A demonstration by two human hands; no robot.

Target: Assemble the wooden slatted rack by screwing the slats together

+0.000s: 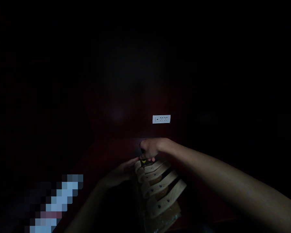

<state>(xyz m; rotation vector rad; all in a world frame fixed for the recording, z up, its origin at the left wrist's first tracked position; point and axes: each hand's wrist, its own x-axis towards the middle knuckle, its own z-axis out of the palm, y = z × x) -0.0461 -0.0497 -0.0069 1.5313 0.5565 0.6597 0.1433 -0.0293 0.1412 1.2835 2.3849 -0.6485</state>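
Lying nearest, a brown block with a glossy, film-like surface (168,218) runs away from the person, beneath the two arms; the gloom hides what bears it. Across it sit bent, pale wooden strips (176,193), set in a row like ribs, four of them plain to make out. The closest strip shows two small dark round spots (168,200) — fasteners or holes, too dim to say which — and similar spots mark the strips behind it. So the near strips look already fitted, as far as the spots tell, and the work in hand appears to be at the far end; how many points are left there cannot be told.

The left hand (122,170) lies along the left side of the farthest strips, fingers stretched forward; whether they pinch the wood or only steady it is hidden. Above that same end, the right hand (151,148) has its fingers wrapped around a slim black-and-yellow tool (143,160), held upright — tip down at the farthest strip.

Beyond, a dark red wall (128,119) bears a white rectangular socket plate (161,119).
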